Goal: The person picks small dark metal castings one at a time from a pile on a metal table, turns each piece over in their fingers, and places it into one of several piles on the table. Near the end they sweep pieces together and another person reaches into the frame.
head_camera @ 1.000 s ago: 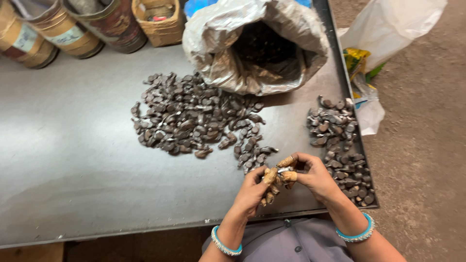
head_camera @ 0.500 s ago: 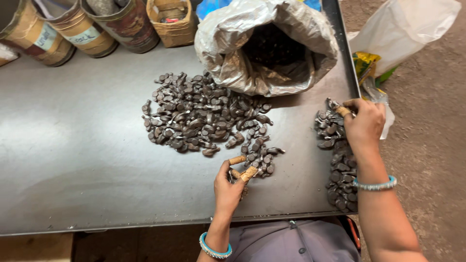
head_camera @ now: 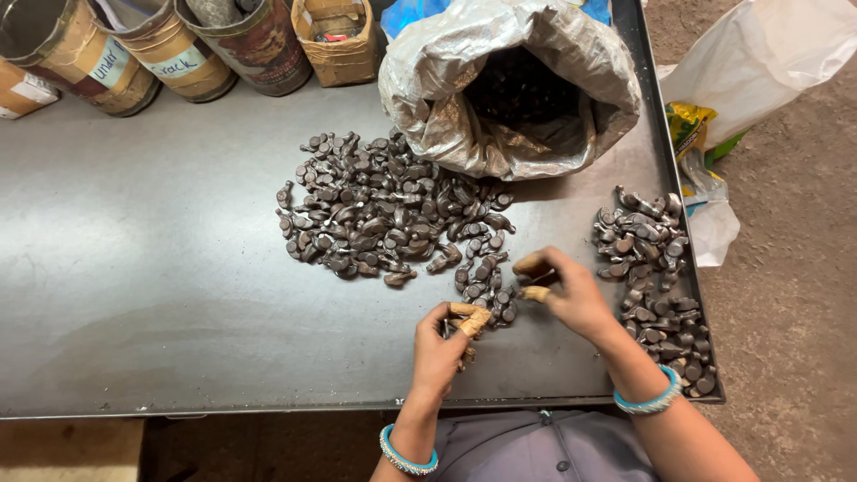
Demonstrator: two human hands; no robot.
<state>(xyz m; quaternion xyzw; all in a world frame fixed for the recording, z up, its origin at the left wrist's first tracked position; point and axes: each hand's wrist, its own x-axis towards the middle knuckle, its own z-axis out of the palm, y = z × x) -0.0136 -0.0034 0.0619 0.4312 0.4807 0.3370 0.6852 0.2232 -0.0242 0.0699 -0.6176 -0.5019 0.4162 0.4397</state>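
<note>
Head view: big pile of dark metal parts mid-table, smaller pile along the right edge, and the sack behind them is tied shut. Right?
Not quite. The head view shows the grey sack standing open, its mouth rolled back over dark contents. The rest holds: the big pile of dark metal parts lies mid-table and the smaller pile runs along the right edge of the table.

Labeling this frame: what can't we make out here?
Head view only:
- Left hand: any held piece is hidden by taped fingertips.
- Right hand: grip hidden behind its own fingers.
- Sack: inside too dark.
- Cans: tops cut off by the top edge.
- Right pile: single pieces too small.
</note>
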